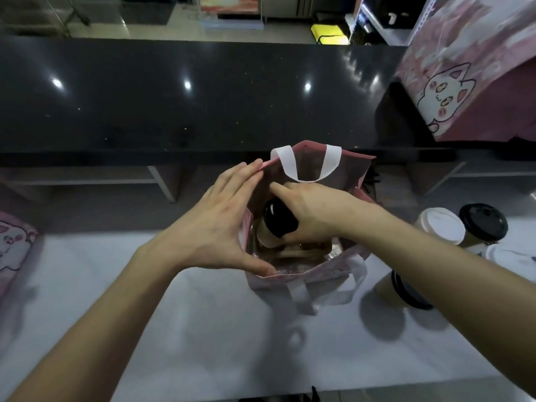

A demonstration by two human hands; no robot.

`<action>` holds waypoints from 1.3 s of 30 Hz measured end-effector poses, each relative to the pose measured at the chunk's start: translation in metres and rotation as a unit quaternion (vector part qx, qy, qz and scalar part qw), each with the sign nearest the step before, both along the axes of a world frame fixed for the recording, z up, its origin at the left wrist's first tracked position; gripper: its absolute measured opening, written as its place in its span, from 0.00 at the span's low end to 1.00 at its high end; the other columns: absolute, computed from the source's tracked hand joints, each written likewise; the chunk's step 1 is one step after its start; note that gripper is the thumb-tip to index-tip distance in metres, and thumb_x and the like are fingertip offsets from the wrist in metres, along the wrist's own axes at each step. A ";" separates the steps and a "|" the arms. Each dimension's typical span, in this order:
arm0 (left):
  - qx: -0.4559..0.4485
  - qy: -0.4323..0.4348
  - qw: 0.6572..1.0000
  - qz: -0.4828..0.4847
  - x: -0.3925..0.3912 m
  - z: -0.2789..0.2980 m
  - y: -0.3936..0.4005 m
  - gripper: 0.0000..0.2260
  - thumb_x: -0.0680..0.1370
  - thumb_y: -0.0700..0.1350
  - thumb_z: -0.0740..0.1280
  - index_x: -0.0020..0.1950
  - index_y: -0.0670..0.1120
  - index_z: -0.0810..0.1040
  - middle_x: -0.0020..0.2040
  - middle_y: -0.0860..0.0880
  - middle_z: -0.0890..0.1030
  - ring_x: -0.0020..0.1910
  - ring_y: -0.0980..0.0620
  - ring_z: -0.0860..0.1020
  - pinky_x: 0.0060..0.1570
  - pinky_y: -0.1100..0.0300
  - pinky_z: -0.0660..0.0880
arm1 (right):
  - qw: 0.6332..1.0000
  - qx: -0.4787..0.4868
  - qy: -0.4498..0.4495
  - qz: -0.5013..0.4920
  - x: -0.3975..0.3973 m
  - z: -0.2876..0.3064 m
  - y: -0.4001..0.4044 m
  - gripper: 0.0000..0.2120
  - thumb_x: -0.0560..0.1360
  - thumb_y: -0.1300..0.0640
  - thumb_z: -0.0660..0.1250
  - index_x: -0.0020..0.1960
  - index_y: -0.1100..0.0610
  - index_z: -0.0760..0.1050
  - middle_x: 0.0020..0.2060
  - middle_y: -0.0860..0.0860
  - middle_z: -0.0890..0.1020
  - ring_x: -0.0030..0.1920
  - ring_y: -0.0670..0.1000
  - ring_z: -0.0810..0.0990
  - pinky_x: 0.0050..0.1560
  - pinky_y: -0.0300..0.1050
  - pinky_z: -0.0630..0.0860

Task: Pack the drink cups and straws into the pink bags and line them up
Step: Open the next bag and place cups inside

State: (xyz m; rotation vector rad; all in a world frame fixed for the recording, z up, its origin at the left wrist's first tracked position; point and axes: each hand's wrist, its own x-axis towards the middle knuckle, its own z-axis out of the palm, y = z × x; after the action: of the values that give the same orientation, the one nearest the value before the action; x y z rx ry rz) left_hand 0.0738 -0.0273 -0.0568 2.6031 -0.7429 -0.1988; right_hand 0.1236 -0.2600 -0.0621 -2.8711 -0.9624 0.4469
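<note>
A pink bag (342,271) with white handles stands open on the grey work surface in the middle of the view. My left hand (220,227) spreads the bag's left rim, fingers on the far edge and thumb on the near edge. My right hand (313,216) is inside the bag, shut on a black-lidded drink cup (277,224) that is tilted over a brown cardboard holder at the bottom. No straws show.
Several more cups stand at the right: a white-lidded cup (441,224), a black-lidded cup (483,223), another black-lidded cup (406,288) nearer me. A pink cat-print bag (464,91) stands on the raised black counter (174,97); another pink bag (11,245) lies at the left edge.
</note>
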 end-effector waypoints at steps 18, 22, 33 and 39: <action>0.025 0.016 1.000 -0.004 0.010 0.000 0.002 0.69 0.63 0.81 0.73 0.90 0.52 0.41 0.87 0.64 0.34 0.85 0.61 0.33 0.83 0.54 0.47 | 0.993 -0.105 0.012 0.059 0.014 -0.025 0.038 0.43 0.72 0.41 0.81 0.80 0.50 0.65 0.64 0.54 0.79 0.53 0.55 0.77 0.56 0.52 0.79; 0.002 -0.003 1.000 0.009 0.008 0.008 0.002 0.59 0.68 0.75 0.75 0.89 0.52 0.54 0.88 0.62 0.41 0.86 0.61 0.38 0.84 0.55 0.51 | 0.997 -0.057 0.057 -0.005 0.002 -0.001 0.024 0.44 0.74 0.40 0.80 0.83 0.50 0.65 0.71 0.52 0.78 0.65 0.57 0.80 0.61 0.50 0.79; -0.087 -0.159 0.982 -0.044 0.015 0.047 -0.061 0.16 0.78 0.59 0.74 0.62 0.54 0.84 0.73 0.55 0.75 0.72 0.54 0.74 0.69 0.50 0.77 | 0.912 0.301 -0.063 -0.271 -0.084 0.071 -0.108 0.15 0.81 0.65 0.65 0.56 0.49 0.86 0.48 0.42 0.88 0.50 0.44 0.87 0.58 0.47 0.83; -0.048 -0.155 0.980 -0.113 0.015 0.048 -0.141 0.18 0.79 0.61 0.71 0.64 0.53 0.83 0.67 0.55 0.78 0.64 0.53 0.77 0.62 0.49 0.79 | 0.939 0.104 0.001 -0.327 -0.107 0.016 -0.188 0.25 0.76 0.51 0.73 0.73 0.48 0.78 0.68 0.46 0.82 0.68 0.50 0.80 0.69 0.45 0.75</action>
State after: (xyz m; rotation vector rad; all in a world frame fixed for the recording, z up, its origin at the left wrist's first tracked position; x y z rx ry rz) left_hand 0.0884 -0.1682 -0.0086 2.4826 -1.1283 0.1782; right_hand 0.0168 -0.4476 -0.0458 -2.7602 -0.0099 0.2597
